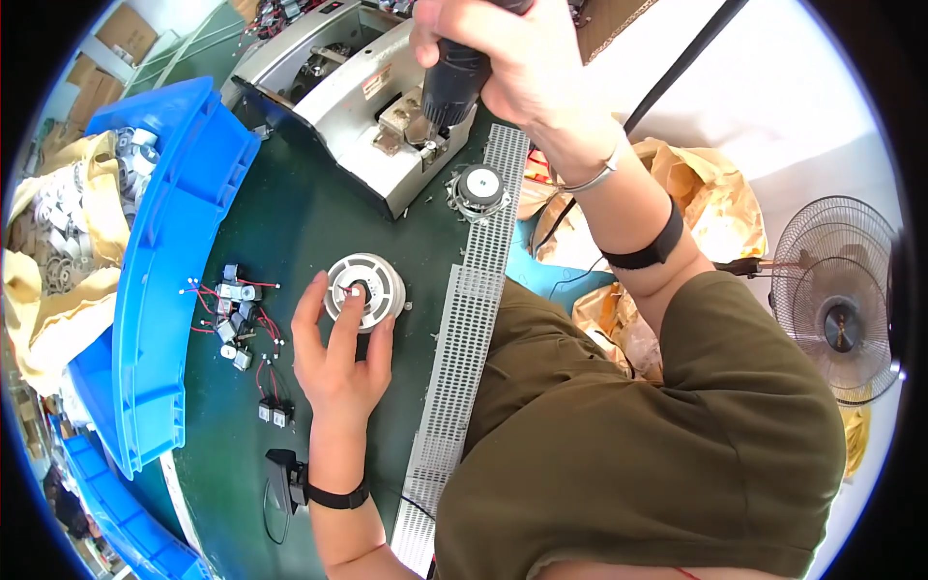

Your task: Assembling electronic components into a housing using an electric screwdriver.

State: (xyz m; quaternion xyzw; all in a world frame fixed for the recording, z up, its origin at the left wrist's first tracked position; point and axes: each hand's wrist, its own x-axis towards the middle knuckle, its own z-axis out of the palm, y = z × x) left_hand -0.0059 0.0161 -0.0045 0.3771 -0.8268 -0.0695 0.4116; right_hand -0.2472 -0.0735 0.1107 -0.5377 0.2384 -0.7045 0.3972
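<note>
My left hand grips a white round plastic housing with a spoked ring on top, lying on the green table. One finger presses at its dark centre, and the others curl round the near side. Wrapped in my right hand is a black electric screwdriver, pointing downward. Its tip is over the metal pick-up spot of a grey screw feeder; whether a screw sits on the tip is too small to tell. Between the feeder and me lies a round metal-framed part with a white cap.
Small motors with red wires lie left of the housing, two more nearer me. A blue bin of white plastic parts stands at the left. Perforated metal strip lines the table's edge. A fan and paper bags are at right.
</note>
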